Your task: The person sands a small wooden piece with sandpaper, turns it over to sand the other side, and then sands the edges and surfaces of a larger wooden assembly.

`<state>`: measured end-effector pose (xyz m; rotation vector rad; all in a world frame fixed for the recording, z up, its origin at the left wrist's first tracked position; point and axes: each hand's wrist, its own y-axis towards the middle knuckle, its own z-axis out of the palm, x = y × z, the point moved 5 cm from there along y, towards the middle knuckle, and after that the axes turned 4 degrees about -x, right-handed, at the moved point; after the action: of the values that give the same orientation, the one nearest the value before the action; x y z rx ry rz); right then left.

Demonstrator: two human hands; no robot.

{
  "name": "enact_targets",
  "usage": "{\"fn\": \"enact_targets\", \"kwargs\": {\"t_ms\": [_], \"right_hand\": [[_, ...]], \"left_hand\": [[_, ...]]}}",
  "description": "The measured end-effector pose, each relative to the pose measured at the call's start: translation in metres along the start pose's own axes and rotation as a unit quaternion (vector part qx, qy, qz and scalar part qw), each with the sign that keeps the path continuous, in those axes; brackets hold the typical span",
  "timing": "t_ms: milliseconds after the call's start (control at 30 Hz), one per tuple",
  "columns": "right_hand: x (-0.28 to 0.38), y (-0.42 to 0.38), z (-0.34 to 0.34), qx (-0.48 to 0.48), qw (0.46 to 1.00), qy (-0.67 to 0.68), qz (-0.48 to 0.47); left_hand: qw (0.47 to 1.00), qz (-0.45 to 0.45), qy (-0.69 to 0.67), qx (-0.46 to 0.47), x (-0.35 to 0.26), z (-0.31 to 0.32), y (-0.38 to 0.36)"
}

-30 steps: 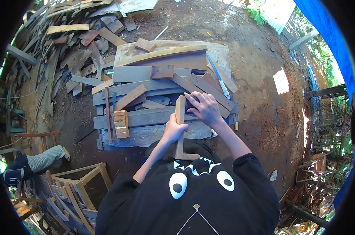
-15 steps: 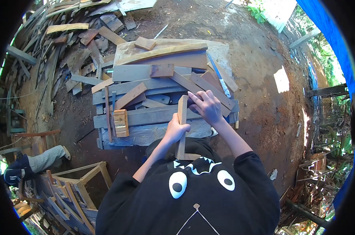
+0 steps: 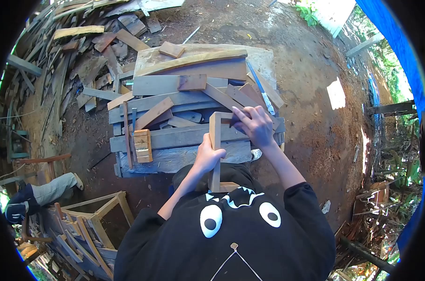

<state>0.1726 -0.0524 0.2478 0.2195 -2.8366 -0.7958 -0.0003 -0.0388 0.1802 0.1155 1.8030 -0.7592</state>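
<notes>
My left hand (image 3: 208,154) is closed round the long side of a pale wooden frame (image 3: 215,145), which stands upright against my body. The frame's short upper piece runs right, and its lower piece rests by my black shirt. My right hand (image 3: 255,124) is at the upper piece, fingers bent and pinched round a small dark thing that I cannot make out. Beneath both hands lie grey planks (image 3: 170,139) on a low bench. A small slatted wooden block (image 3: 142,146) sits on its left part.
A blue and white saw-like tool (image 3: 260,89) lies at the bench's right. Scrap wood (image 3: 62,70) is heaped at the upper left. Another person (image 3: 46,192) is at the lower left, beside a wooden frame structure (image 3: 110,206). Bare earth lies to the right.
My right hand has moved slightly right and down along the upper piece. The wooden frame has turned a little, so its upper and lower pieces show more.
</notes>
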Motion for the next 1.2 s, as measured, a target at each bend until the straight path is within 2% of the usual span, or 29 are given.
{"fn": "enact_targets", "kwargs": {"t_ms": [100, 267, 367, 433, 500, 533, 567, 633, 700, 767, 867, 967, 1133, 1200], "right_hand": [[0.000, -0.002, 0.006, -0.010, 1.000, 0.008, 0.020], [0.017, 0.011, 0.005, -0.007, 1.000, 0.024, -0.014], [-0.005, 0.000, -0.001, -0.011, 1.000, -0.003, 0.019], [-0.020, -0.013, 0.004, -0.015, 0.989, 0.082, 0.125], [-0.030, -0.027, 0.014, -0.054, 0.946, 0.196, 0.253], [-0.031, -0.029, 0.014, -0.088, 0.930, 0.228, 0.274], [-0.035, -0.032, 0.020, -0.114, 0.882, 0.306, 0.340], [-0.031, -0.037, 0.038, -0.160, 0.750, 0.446, 0.461], [-0.013, -0.036, 0.056, -0.070, 0.842, 0.386, 0.371], [0.016, -0.018, 0.044, -0.060, 0.935, 0.217, 0.275], [0.015, -0.012, 0.040, 0.054, 0.953, 0.118, 0.275], [0.016, 0.006, 0.018, 0.041, 0.999, 0.010, 0.020], [0.002, 0.013, 0.014, 0.119, 0.981, 0.154, -0.020], [0.000, 0.010, 0.019, 0.099, 0.987, 0.122, -0.032]], "left_hand": [[1.000, -0.011, 0.000, -0.002, -0.002, -0.002, 0.002], [1.000, -0.009, 0.009, 0.008, 0.000, 0.001, 0.001], [1.000, -0.016, -0.009, -0.008, 0.003, -0.002, 0.001], [0.999, -0.035, -0.036, -0.007, 0.011, -0.001, 0.005], [0.996, -0.056, -0.066, -0.010, 0.023, 0.000, 0.010], [0.994, -0.068, -0.084, -0.013, 0.030, 0.001, 0.013], [0.991, -0.081, -0.102, -0.015, 0.035, 0.002, 0.015], [0.987, -0.115, -0.114, -0.016, 0.046, 0.002, 0.018], [0.986, -0.120, -0.118, -0.009, 0.047, 0.004, 0.019], [0.989, -0.096, -0.112, 0.002, 0.043, 0.005, 0.018], [0.989, -0.087, -0.114, 0.016, 0.042, 0.001, 0.016], [0.987, -0.076, -0.132, 0.049, 0.039, 0.001, 0.015], [0.989, -0.018, -0.122, 0.085, 0.020, 0.005, 0.014], [0.989, -0.011, -0.116, 0.089, 0.020, 0.008, 0.014]]}}
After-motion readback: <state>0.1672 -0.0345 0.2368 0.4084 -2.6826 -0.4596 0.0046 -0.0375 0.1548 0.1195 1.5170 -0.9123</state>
